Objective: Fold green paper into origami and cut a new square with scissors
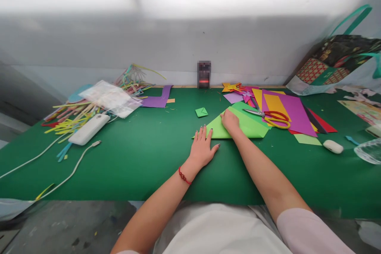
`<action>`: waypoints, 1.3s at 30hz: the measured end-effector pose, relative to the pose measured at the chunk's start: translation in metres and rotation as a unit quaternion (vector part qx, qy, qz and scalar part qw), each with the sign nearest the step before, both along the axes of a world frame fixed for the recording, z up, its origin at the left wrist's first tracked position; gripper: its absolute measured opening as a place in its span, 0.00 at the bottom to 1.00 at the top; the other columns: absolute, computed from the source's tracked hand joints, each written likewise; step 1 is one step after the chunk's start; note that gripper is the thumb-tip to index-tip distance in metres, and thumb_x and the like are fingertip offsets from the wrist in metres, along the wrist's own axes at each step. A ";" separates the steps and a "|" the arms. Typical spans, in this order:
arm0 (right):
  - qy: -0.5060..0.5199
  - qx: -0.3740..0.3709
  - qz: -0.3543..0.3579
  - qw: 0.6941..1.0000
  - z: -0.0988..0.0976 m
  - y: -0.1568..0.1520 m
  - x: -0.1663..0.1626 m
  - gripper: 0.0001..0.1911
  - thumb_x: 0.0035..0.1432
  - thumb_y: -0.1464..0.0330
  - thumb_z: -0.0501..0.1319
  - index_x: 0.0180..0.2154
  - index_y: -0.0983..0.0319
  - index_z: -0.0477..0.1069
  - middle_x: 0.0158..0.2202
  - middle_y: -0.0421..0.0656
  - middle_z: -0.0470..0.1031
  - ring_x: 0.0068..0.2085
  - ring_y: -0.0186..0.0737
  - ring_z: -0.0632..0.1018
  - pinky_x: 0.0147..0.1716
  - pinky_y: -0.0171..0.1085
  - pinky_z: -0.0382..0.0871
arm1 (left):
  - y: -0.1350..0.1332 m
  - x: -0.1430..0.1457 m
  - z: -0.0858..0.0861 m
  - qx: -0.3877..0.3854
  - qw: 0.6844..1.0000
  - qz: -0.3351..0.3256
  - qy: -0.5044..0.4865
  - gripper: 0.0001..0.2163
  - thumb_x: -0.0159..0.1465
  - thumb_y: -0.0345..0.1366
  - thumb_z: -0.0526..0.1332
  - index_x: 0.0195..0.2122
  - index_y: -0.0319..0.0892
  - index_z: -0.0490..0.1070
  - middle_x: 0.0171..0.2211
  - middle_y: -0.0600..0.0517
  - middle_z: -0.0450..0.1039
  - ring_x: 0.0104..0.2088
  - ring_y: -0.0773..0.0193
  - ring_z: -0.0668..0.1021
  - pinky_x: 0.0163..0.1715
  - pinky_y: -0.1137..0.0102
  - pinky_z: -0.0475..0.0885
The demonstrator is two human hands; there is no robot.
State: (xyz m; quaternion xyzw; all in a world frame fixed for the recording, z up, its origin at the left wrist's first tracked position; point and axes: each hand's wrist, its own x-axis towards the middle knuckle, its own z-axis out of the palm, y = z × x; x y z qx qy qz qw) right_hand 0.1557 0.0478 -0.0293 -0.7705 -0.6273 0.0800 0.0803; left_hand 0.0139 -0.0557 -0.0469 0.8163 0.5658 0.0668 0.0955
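Note:
A folded sheet of light green paper (248, 127) lies on the green tabletop, its lower edge running straight toward my left hand. My left hand (202, 149) rests flat with fingers spread, the fingertips over the paper's left corner. Curled into a fist, my right hand (230, 122) presses down on the upper left part of the sheet; its fingertips are hidden. Partly under the light sheet's upper side is a darker green paper (242, 108). Scissors (275, 119) with red and yellow handles lie to the right, blades toward the sheet. A small folded green paper piece (201, 112) sits beyond my left hand.
Purple and yellow sheets (297, 115) are stacked at right, near folded paper stars (232, 87). A white case (333, 146) and a patterned bag (330, 63) are farther right. At left lie paper strips (68, 125), a white power bank (89, 129) and a cable (79, 163).

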 end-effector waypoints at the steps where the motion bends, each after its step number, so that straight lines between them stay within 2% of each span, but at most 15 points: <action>1: 0.001 -0.003 -0.001 1.000 0.000 0.000 0.000 0.16 0.65 0.66 0.47 0.48 0.69 0.63 0.46 0.56 0.73 0.47 0.48 0.75 0.41 0.40 0.65 | -0.002 -0.001 0.000 0.004 1.000 0.005 -0.001 0.31 0.65 0.50 0.46 0.64 0.37 0.48 0.66 0.41 0.40 0.66 0.52 0.45 0.63 0.56 0.45; 8: 0.005 -0.004 -0.006 1.000 0.002 -0.001 -0.001 0.16 0.65 0.66 0.48 0.49 0.69 0.63 0.46 0.55 0.73 0.47 0.48 0.75 0.42 0.40 0.66 | -0.011 -0.004 0.000 -0.004 1.000 -0.015 -0.003 0.29 0.64 0.51 0.48 0.64 0.45 0.50 0.67 0.44 0.39 0.66 0.50 0.45 0.62 0.52 0.46; 16: 0.007 -0.007 -0.006 1.000 0.001 0.000 0.000 0.16 0.65 0.66 0.47 0.48 0.69 0.63 0.47 0.55 0.73 0.47 0.48 0.75 0.41 0.41 0.66 | -0.007 -0.006 0.001 -0.030 0.999 -0.006 -0.036 0.31 0.63 0.54 0.49 0.64 0.44 0.50 0.67 0.41 0.39 0.65 0.49 0.46 0.61 0.52 0.48; 23: 0.007 -0.006 -0.004 1.000 0.000 0.000 0.001 0.16 0.65 0.66 0.47 0.48 0.69 0.63 0.46 0.55 0.73 0.46 0.49 0.75 0.41 0.40 0.65 | -0.010 -0.007 0.000 0.007 1.000 -0.001 -0.011 0.29 0.64 0.51 0.48 0.63 0.41 0.52 0.66 0.41 0.44 0.65 0.51 0.49 0.62 0.53 0.48; 32: -0.005 -0.015 0.013 1.000 0.001 0.002 0.002 0.16 0.65 0.67 0.47 0.49 0.69 0.62 0.47 0.57 0.72 0.47 0.48 0.75 0.42 0.39 0.65 | -0.013 -0.007 -0.004 0.037 0.999 0.016 0.010 0.29 0.64 0.52 0.47 0.63 0.42 0.54 0.64 0.42 0.52 0.63 0.50 0.56 0.60 0.53 0.52; 39: -0.006 -0.022 0.018 1.000 0.001 0.003 0.004 0.16 0.65 0.67 0.47 0.49 0.69 0.62 0.46 0.56 0.73 0.47 0.48 0.74 0.42 0.40 0.65 | -0.012 -0.006 -0.001 0.023 0.999 0.020 0.021 0.29 0.64 0.52 0.46 0.63 0.42 0.53 0.64 0.41 0.50 0.63 0.49 0.55 0.60 0.51 0.49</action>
